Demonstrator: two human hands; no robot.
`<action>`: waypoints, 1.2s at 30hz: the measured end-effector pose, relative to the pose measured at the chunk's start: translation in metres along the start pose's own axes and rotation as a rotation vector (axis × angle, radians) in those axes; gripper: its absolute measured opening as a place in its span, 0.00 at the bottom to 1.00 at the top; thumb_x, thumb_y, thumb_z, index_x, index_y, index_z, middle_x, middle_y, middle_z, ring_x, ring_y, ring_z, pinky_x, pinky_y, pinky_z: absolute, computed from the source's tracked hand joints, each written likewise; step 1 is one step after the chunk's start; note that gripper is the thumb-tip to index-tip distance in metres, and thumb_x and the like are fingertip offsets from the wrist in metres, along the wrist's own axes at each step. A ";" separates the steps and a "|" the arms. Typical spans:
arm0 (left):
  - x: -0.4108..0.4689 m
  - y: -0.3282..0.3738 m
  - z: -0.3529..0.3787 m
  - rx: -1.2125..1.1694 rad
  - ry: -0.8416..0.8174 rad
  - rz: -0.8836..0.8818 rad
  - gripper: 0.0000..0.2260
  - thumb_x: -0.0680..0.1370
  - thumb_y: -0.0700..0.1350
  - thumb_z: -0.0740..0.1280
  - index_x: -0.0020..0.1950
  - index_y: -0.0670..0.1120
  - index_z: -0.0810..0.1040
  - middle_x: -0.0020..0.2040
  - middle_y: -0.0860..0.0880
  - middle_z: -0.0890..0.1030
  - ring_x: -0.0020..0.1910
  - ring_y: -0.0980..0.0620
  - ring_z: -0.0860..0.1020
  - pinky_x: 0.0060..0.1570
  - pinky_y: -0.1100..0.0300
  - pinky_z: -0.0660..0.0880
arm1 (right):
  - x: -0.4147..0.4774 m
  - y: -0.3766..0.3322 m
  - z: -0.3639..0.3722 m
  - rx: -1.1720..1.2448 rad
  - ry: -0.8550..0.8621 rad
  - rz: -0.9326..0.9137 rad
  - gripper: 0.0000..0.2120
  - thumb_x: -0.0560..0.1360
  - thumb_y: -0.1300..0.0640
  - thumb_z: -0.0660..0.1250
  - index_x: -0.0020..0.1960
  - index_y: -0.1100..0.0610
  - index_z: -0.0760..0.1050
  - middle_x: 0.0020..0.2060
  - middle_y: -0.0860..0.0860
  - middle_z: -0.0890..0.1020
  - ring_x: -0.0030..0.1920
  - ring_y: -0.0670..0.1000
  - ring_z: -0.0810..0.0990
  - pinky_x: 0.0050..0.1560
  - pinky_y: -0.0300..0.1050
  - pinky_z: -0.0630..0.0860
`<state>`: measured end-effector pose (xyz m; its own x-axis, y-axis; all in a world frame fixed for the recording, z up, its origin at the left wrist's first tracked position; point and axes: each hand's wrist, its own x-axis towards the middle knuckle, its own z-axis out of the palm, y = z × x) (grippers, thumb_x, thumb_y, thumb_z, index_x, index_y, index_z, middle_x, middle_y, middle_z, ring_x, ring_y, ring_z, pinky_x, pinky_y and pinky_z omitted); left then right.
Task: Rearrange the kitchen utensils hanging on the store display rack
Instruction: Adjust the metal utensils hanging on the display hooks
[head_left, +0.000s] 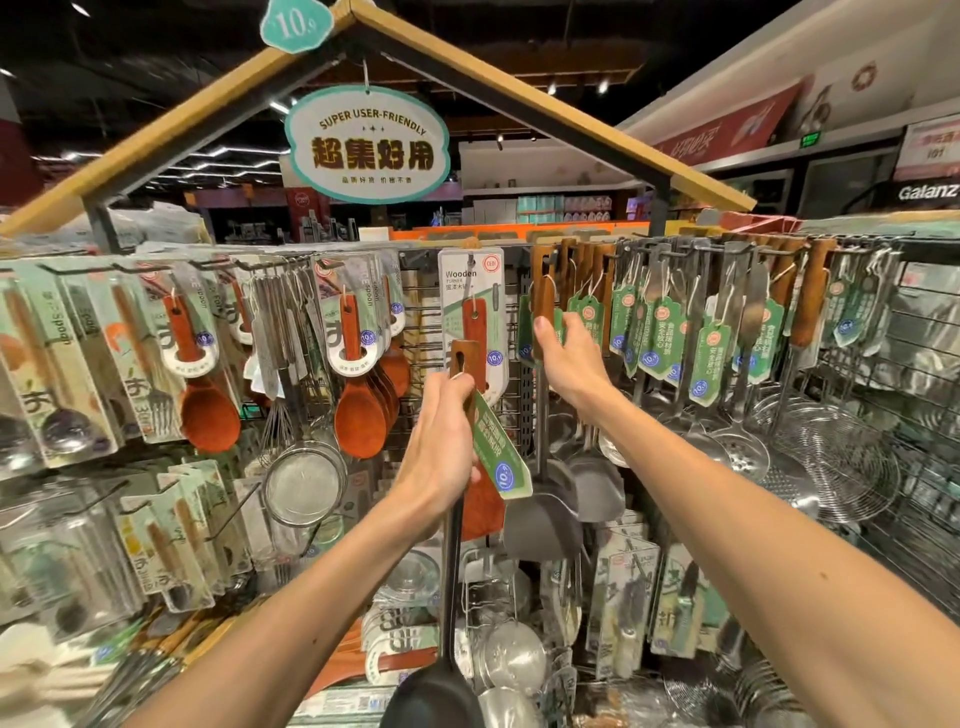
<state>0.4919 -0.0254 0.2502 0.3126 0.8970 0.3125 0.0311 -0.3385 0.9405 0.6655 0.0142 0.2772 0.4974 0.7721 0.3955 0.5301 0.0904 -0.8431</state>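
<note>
The left hand (441, 436) grips the ladle (453, 571) by its wooden handle. Its long axis is upright, with the bowl low and the hanging hole just above the fist. The right hand (569, 358) pinches the handle of 1 spatula (544, 297) hanging on the rack (418, 312), up and right of the ladle's top. Hanging the ladle there probably means lifting its hole up and rightward; the right hand is nearer those hooks.

At 12 o'clock an oval hanging sign (367, 145) reads "SUPER USER-FRIENDLY" over 超集好用, and the teal tag (296, 23) on the roof peak reads "10.9". The centre package card (470, 283) says "Wooden TURNER", a blue sticker (505, 477) on the green tag (491, 441) at 6 o'clock says "10.9", and a shopfront sign (927, 191) at 2 o'clock says "Galanz".
</note>
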 end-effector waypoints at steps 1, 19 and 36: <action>0.000 0.000 -0.001 0.010 -0.004 0.016 0.13 0.84 0.57 0.48 0.48 0.52 0.65 0.43 0.43 0.71 0.39 0.47 0.73 0.33 0.53 0.70 | 0.002 0.001 0.001 -0.017 -0.017 0.015 0.27 0.83 0.44 0.54 0.77 0.57 0.58 0.75 0.54 0.67 0.72 0.57 0.69 0.72 0.59 0.65; -0.014 -0.013 -0.006 -0.055 0.106 0.063 0.08 0.85 0.51 0.58 0.56 0.48 0.72 0.35 0.53 0.78 0.28 0.60 0.78 0.27 0.61 0.74 | -0.162 0.050 -0.006 0.275 -0.438 0.044 0.22 0.72 0.35 0.62 0.62 0.42 0.65 0.57 0.45 0.79 0.55 0.40 0.79 0.60 0.44 0.76; -0.014 -0.035 0.043 -0.222 0.045 -0.130 0.07 0.84 0.51 0.61 0.56 0.48 0.72 0.46 0.39 0.80 0.38 0.44 0.79 0.41 0.39 0.80 | -0.196 0.096 0.008 0.127 -0.318 0.083 0.25 0.75 0.49 0.73 0.65 0.48 0.63 0.44 0.45 0.77 0.38 0.39 0.76 0.45 0.37 0.75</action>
<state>0.5276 -0.0384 0.2073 0.2773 0.9422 0.1881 -0.1422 -0.1534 0.9779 0.6132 -0.1240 0.1161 0.2858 0.9355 0.2077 0.3971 0.0816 -0.9141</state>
